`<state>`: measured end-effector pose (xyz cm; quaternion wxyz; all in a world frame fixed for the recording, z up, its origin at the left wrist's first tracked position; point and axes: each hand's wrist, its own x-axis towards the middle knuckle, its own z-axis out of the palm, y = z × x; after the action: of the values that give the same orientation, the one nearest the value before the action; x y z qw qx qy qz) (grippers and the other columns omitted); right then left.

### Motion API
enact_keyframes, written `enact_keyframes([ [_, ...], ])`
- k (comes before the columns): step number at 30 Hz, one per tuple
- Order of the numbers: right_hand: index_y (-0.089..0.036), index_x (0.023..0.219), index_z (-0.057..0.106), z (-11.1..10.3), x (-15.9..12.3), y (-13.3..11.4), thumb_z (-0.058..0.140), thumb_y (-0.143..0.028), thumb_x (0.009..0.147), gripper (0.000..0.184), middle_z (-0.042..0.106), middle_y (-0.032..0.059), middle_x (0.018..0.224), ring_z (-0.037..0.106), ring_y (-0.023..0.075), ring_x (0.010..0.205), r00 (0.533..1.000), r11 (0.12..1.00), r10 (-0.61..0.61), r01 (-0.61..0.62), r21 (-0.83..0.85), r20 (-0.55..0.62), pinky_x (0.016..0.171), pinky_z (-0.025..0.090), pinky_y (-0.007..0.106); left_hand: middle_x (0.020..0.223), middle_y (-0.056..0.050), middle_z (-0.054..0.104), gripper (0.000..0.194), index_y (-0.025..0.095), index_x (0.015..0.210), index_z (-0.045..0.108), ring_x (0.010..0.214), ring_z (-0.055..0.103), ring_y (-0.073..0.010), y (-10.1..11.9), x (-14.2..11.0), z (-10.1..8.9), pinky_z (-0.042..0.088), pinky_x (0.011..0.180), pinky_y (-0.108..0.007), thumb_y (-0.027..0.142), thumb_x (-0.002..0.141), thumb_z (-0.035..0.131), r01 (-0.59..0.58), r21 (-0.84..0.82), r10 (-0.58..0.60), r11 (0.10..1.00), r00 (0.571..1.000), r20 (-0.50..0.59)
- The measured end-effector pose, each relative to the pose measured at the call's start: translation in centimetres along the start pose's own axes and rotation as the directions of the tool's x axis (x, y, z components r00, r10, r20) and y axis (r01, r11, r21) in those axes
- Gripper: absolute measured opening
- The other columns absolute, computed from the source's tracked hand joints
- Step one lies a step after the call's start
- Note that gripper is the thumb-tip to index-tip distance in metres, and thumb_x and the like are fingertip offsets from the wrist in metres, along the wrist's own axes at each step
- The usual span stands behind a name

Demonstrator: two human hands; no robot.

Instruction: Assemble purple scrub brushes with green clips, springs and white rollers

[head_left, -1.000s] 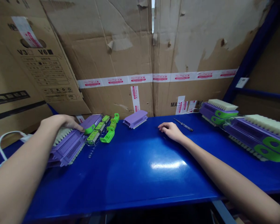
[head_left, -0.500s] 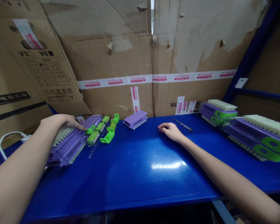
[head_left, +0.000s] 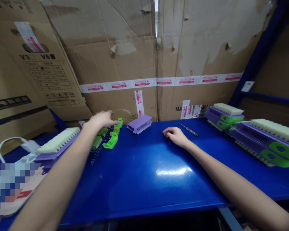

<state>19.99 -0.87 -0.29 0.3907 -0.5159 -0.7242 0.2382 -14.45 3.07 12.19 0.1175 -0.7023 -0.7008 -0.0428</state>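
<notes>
My left hand (head_left: 101, 120) is slightly blurred over the row of green parts at the back left, thumb and fingers apart. Its thumb tip is near the far end of a bright green plastic piece (head_left: 112, 141); whether it touches cannot be told. Beneath the hand are green block-like parts (head_left: 98, 141), partly hidden, and a coil spring (head_left: 94, 158). My right hand (head_left: 175, 135) rests on the blue table with loosely bent fingers, holding nothing. A slim screwdriver (head_left: 189, 129) lies just beyond it. Between the hands sits a purple bristled shell (head_left: 139, 123).
Purple brush heads with cream bristles (head_left: 59, 141) stand at the left, partly behind my forearm, near a white cable (head_left: 11, 139). More purple and green brush units (head_left: 255, 136) line the right side. Cardboard (head_left: 120, 64) walls the back of the blue table (head_left: 135, 186).
My left hand has left the purple brush stack and moved right, over the green parts. A pixelated flat object now shows at the lower left. My right hand stays put.
</notes>
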Motion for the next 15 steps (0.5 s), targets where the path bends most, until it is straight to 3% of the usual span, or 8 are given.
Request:
enact_keyframes([
  [2, -0.016, 0.087, 0.070, 0.0, 0.0, 0.0, 0.044, -0.011, 0.071, 0.031, 0.070, 0.0039, 0.079, 0.064, 0.0163, 0.074, 1.000, 1.000, -0.006, 0.006, -0.008, 0.001, 0.074, 0.049, 0.028, 0.122, -0.022, 0.056, 0.090, 0.013, 0.130, 0.045, 0.108, 0.055, -0.0336, 3.5, -0.5, 1.0, 0.043, 0.082, -0.036, 0.077, 0.067, 0.047, -0.050, -0.046, 0.053, 0.998, 0.996, 0.076],
  [7, -0.016, 0.088, 0.070, -0.1, -0.1, -0.1, 0.045, -0.010, 0.071, 0.031, 0.070, 0.0034, 0.078, 0.064, 0.0153, 0.072, 1.000, 1.000, -0.011, 0.011, -0.014, -0.011, 0.072, 0.049, 0.027, 0.126, -0.021, 0.051, 0.079, 0.017, 0.133, 0.040, 0.113, 0.050, -0.0362, 10.6, -1.9, 4.8, 0.041, 0.085, -0.042, 0.072, 0.076, 0.040, -0.127, -0.124, 0.137, 0.984, 0.988, 0.073],
  [10, -0.016, 0.092, 0.069, 0.0, -0.2, -0.3, 0.044, -0.009, 0.071, 0.033, 0.070, 0.0036, 0.080, 0.064, 0.0145, 0.070, 0.999, 1.000, -0.011, 0.010, -0.014, -0.035, 0.071, 0.049, 0.026, 0.122, -0.020, 0.051, 0.069, 0.017, 0.136, 0.036, 0.109, 0.050, -0.0346, 13.0, -2.9, 7.0, 0.042, 0.084, -0.042, 0.060, 0.083, 0.042, -0.176, -0.082, 0.162, 0.981, 0.976, -0.148],
  [15, -0.016, 0.112, 0.061, 0.1, -0.2, -0.3, 0.044, -0.011, 0.074, 0.042, 0.067, 0.0061, 0.096, 0.063, 0.0134, 0.069, 0.989, 0.998, -0.002, -0.006, -0.056, -0.150, 0.071, 0.050, 0.027, 0.130, -0.020, 0.044, 0.057, 0.016, 0.136, 0.038, 0.111, 0.045, -0.0334, 14.5, -4.8, 8.5, 0.041, 0.086, -0.043, 0.045, 0.087, 0.043, -0.324, 0.025, 0.309, 0.946, 0.874, -0.375],
])
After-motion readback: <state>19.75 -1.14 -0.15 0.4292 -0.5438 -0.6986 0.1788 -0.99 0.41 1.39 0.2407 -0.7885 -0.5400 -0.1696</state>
